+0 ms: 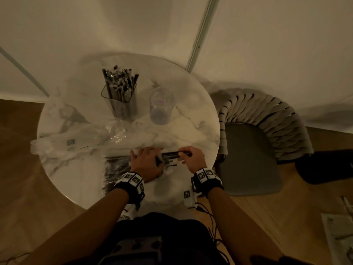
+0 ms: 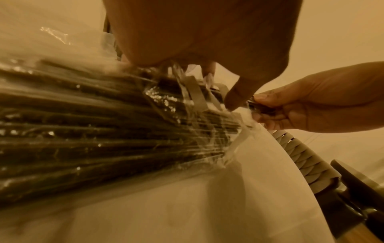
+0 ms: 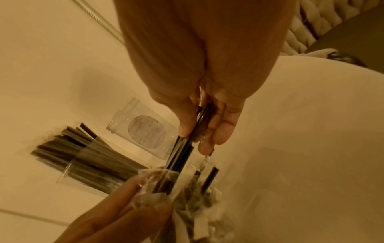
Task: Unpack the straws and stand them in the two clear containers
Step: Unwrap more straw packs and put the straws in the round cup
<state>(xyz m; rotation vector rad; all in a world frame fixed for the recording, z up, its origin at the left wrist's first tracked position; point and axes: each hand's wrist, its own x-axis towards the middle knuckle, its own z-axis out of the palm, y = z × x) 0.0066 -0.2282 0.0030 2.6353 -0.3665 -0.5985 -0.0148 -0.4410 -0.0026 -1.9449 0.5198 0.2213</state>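
Observation:
A clear pack of black straws (image 1: 114, 169) lies on the round marble table (image 1: 193, 121) near its front edge. My left hand (image 1: 147, 159) holds the pack's torn open end (image 2: 187, 102), thumb and fingers closed over the wrapper. To its right, my right hand (image 1: 189, 156) grips a few black straws (image 1: 170, 154) that stick out of that opening (image 3: 180, 154). At the back stand the two clear containers. The left one (image 1: 122, 100) is full of upright straws. The right one (image 1: 161, 106) is empty, and in the right wrist view it shows a round label (image 3: 143, 131).
An empty, crumpled clear plastic bag (image 1: 76, 138) lies on the table's left side. A woven-back chair (image 1: 257, 134) stands close against the table's right edge, with a dark object (image 1: 324, 167) on the floor beyond it. White walls close off the back.

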